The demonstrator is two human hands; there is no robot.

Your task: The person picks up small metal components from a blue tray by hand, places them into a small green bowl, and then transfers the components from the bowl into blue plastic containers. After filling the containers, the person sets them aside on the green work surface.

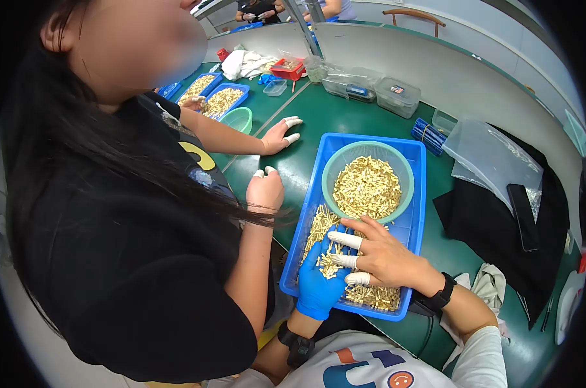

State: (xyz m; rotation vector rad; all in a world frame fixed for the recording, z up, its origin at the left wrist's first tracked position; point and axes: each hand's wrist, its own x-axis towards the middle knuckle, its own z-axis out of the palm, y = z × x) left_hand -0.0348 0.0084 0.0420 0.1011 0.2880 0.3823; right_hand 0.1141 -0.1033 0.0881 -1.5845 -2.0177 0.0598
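My left hand (317, 288), in a blue glove, is cupped palm up with a small heap of short gold-coloured metal pieces (332, 264) in it. Above that palm, my right hand (387, 257) stretches out its fingers, several of them covered by white finger cots. Its fingertips reach over the pieces; whether they touch any I cannot tell. Both hands are over a blue plastic tray (418, 187), where more gold pieces (374, 297) lie loose. A pale green round basket (409, 178) full of the same pieces sits in the tray's far part.
Close on my left stands a person in black (144, 258), their hand (281, 134) resting on the green table (299, 171). Beyond are blue trays of pieces (225, 102). To the right lie blue tubes (429, 134), a phone (523, 216), black cloth (484, 220) and a clear bag (493, 158).
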